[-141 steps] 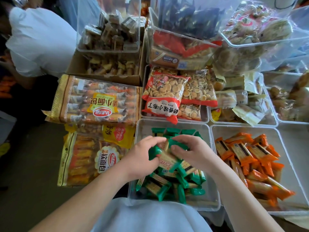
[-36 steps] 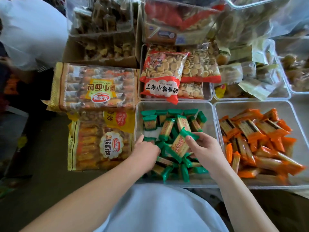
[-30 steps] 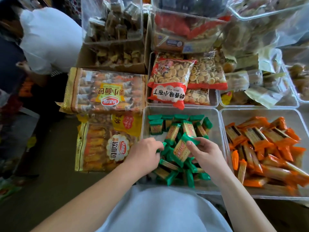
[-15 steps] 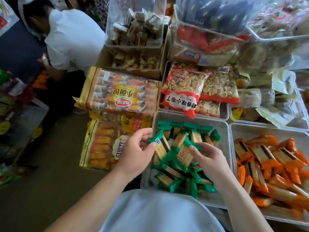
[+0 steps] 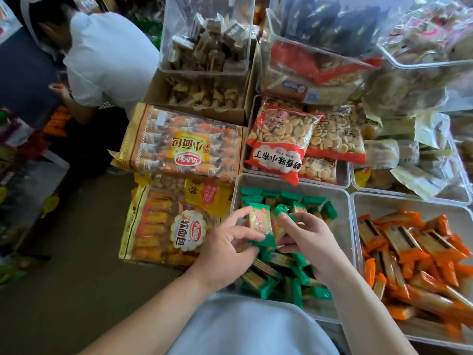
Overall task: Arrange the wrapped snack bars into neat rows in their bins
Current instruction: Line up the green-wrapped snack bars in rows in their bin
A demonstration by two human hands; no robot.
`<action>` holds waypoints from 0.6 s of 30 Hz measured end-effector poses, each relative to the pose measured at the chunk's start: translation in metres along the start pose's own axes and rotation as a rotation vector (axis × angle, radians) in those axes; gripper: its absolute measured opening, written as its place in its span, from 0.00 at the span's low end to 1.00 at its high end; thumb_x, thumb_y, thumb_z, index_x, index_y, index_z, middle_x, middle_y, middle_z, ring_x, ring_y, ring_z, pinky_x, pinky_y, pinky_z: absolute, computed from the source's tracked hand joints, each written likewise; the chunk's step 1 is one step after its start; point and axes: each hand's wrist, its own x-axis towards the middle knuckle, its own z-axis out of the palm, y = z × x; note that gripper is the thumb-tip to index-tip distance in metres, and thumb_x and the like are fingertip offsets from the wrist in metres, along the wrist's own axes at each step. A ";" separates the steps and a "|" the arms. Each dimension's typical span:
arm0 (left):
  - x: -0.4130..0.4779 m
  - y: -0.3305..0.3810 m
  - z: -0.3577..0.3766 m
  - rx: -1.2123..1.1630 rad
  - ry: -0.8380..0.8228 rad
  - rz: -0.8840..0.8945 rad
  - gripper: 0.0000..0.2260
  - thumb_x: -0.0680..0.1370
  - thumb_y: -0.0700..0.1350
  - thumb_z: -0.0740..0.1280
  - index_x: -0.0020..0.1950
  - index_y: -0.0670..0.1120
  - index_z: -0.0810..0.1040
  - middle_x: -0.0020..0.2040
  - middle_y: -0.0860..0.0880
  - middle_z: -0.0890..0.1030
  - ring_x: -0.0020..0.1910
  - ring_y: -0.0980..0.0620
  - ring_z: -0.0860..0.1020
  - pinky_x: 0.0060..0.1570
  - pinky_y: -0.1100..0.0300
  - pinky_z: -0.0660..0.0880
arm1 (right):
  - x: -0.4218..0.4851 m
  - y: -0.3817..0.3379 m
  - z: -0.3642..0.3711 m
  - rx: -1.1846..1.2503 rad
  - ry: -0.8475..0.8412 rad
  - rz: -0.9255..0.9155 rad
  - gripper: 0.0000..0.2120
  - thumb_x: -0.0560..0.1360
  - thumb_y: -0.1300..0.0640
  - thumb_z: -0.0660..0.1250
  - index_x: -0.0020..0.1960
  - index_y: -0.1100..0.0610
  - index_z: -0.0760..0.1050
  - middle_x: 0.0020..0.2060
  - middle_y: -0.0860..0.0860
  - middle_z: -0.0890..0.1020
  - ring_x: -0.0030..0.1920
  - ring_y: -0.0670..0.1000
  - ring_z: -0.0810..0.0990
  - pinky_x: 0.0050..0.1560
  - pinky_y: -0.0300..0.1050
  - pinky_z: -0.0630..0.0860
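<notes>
A person (image 5: 110,60) in a white shirt is seen bent over at 10 o'clock. Two bread bags (image 5: 179,234) are stacked at 9 o'clock of the green bin (image 5: 341,203), just beside its wall.

The left hand (image 5: 225,242) is held over the bin's 9 o'clock side. Its fingers are spread fairly wide, and a green bar (image 5: 258,224) is pinched between thumb and forefinger, raised above the bin and stood nearly on end. The other fingers are loosely curled beneath it.

The right hand (image 5: 312,242) is held just beside it, toward 3 o'clock. A second bar (image 5: 278,221) is gripped between its forefinger and thumb, narrowly, and is pressed side by side against the first bar. Whether the two hands touch cannot be told.

Inside the bin, a row (image 5: 281,196) of green bars is lined up along the 12 o'clock wall, and a loose pile (image 5: 276,275) is heaped at 6 o'clock beneath the hands.

A biscuit bag (image 5: 279,142) is laid at 12 o'clock, its lower edge overlapping the bin's rim.

At 3 o'clock, orange bars (image 5: 409,252) are jumbled in the orange bin (image 5: 384,203), which is set against the green one.
</notes>
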 end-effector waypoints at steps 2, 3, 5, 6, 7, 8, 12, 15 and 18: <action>-0.002 0.004 -0.001 0.024 -0.004 0.058 0.10 0.76 0.38 0.76 0.49 0.54 0.89 0.75 0.62 0.72 0.74 0.61 0.72 0.66 0.59 0.77 | 0.002 0.001 0.003 0.003 0.007 0.009 0.17 0.76 0.45 0.75 0.58 0.57 0.79 0.43 0.56 0.88 0.41 0.54 0.87 0.48 0.55 0.86; -0.002 0.006 -0.001 0.013 0.015 0.070 0.07 0.76 0.39 0.76 0.47 0.52 0.89 0.74 0.61 0.74 0.72 0.60 0.74 0.64 0.59 0.78 | 0.002 0.002 0.004 0.004 0.015 0.010 0.17 0.76 0.46 0.76 0.58 0.56 0.79 0.43 0.56 0.88 0.41 0.53 0.87 0.46 0.53 0.86; -0.001 0.008 0.001 -0.031 0.102 0.043 0.04 0.76 0.39 0.77 0.46 0.48 0.88 0.67 0.58 0.79 0.66 0.58 0.79 0.59 0.59 0.81 | 0.003 0.004 0.005 0.000 0.034 0.008 0.17 0.76 0.48 0.76 0.59 0.55 0.79 0.45 0.55 0.88 0.41 0.50 0.86 0.42 0.48 0.85; 0.001 0.008 0.001 -0.042 0.149 0.013 0.04 0.76 0.38 0.77 0.45 0.46 0.86 0.63 0.56 0.80 0.62 0.57 0.82 0.55 0.59 0.83 | 0.003 0.005 0.004 -0.007 0.041 0.007 0.16 0.76 0.50 0.76 0.59 0.55 0.79 0.45 0.55 0.87 0.41 0.50 0.87 0.41 0.47 0.84; 0.003 0.009 0.002 -0.055 0.182 -0.024 0.05 0.75 0.37 0.77 0.46 0.45 0.84 0.61 0.54 0.81 0.58 0.57 0.84 0.52 0.60 0.83 | 0.003 0.005 0.004 -0.019 0.041 0.003 0.14 0.77 0.51 0.75 0.60 0.55 0.78 0.46 0.55 0.87 0.42 0.50 0.87 0.41 0.47 0.84; 0.005 0.010 0.001 -0.080 0.196 -0.062 0.06 0.76 0.37 0.77 0.47 0.45 0.82 0.59 0.52 0.82 0.55 0.57 0.85 0.49 0.60 0.84 | 0.002 0.004 0.004 -0.039 0.033 -0.004 0.13 0.78 0.52 0.74 0.60 0.54 0.78 0.46 0.54 0.88 0.44 0.50 0.88 0.42 0.48 0.85; 0.011 0.013 -0.001 -0.079 0.239 -0.136 0.07 0.76 0.46 0.78 0.48 0.48 0.82 0.55 0.53 0.83 0.50 0.59 0.85 0.44 0.61 0.84 | -0.003 0.002 0.004 -0.128 -0.033 -0.047 0.13 0.76 0.55 0.76 0.58 0.53 0.77 0.46 0.52 0.88 0.45 0.50 0.88 0.42 0.46 0.85; 0.015 0.011 0.001 -0.069 0.228 -0.209 0.12 0.74 0.41 0.79 0.51 0.49 0.79 0.54 0.52 0.83 0.49 0.61 0.85 0.44 0.60 0.84 | -0.004 0.002 0.003 -0.129 -0.049 -0.078 0.12 0.76 0.55 0.76 0.56 0.54 0.78 0.47 0.51 0.88 0.47 0.51 0.88 0.44 0.48 0.85; 0.015 0.009 0.002 -0.172 0.143 -0.281 0.18 0.75 0.34 0.77 0.58 0.50 0.75 0.55 0.54 0.84 0.51 0.63 0.85 0.43 0.62 0.83 | 0.000 -0.001 -0.002 -0.108 -0.020 -0.055 0.11 0.78 0.54 0.74 0.58 0.55 0.77 0.45 0.51 0.89 0.47 0.51 0.88 0.49 0.54 0.86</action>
